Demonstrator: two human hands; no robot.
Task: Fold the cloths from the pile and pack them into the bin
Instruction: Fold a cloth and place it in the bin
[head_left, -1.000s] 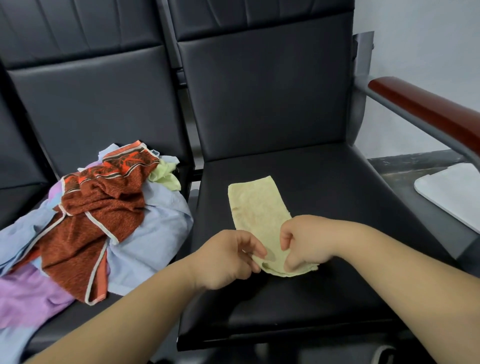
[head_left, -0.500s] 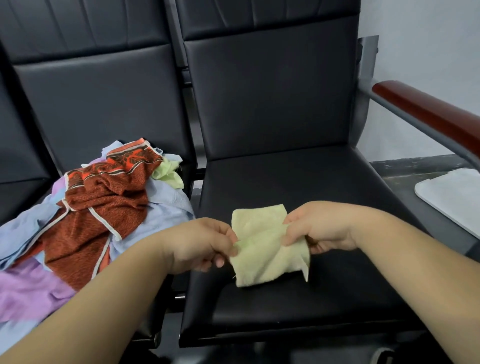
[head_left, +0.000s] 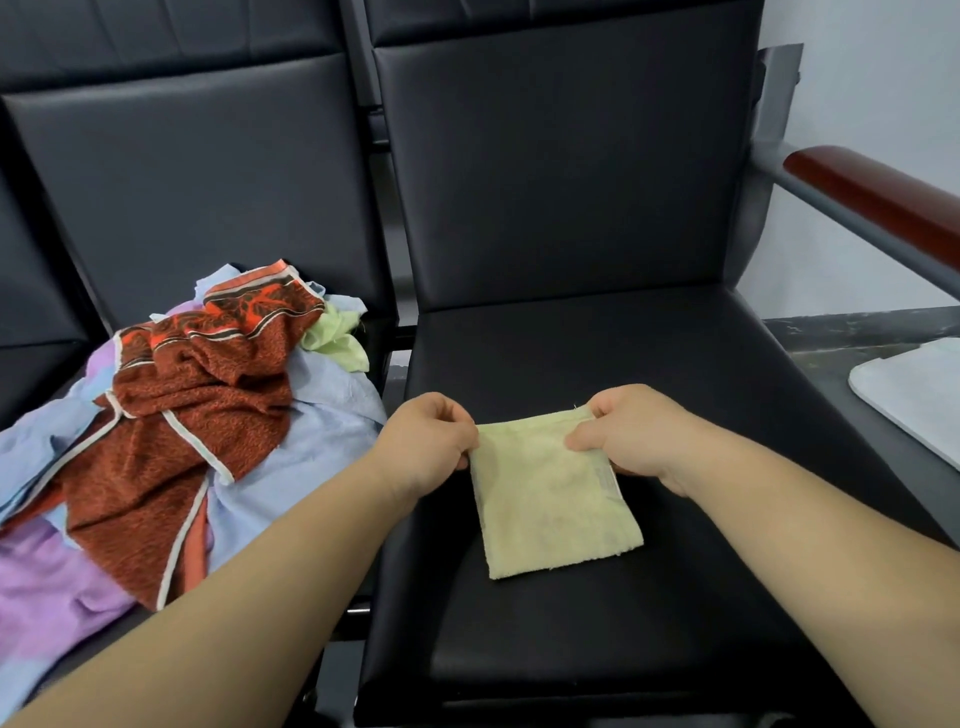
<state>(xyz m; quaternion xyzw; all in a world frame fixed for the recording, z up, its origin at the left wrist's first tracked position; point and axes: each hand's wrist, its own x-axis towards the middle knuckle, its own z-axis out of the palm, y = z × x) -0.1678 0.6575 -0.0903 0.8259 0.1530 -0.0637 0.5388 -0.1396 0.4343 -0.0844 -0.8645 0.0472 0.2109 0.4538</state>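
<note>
While both hands are on the same cloth, they're each doing a pinch rather than a full grab: the left hand (head_left: 426, 441) has its fingers curled and nips the far-left corner of the pale yellow-green cloth (head_left: 550, 504), and the right hand (head_left: 628, 436) pinches the far-right corner with its thumb on top. So neither hand is spread out, both are closed down on fabric.

The cloth itself is folded into a rough square. The far edge is held between the two hands and the rest lies flat on the black padded seat (head_left: 571, 649), near corner pointing a bit toward the right. It sits about mid-seat, closer to the front than to the backrest.

Off to the left, on the next seat over, is the pile (head_left: 291, 457). A rust-red patterned cloth (head_left: 208, 395) with white trim is draped on top, light blue fabric under it, something purple (head_left: 47, 582) at the bottom left, and a little scrap of light green (head_left: 337, 338) poking out near the back.

On the right there's a reddish-brown armrest (head_left: 872, 192), and below it a white flat thing with a rounded corner (head_left: 914, 395), mostly cut off by the frame, honestly can't tell what it is.
</note>
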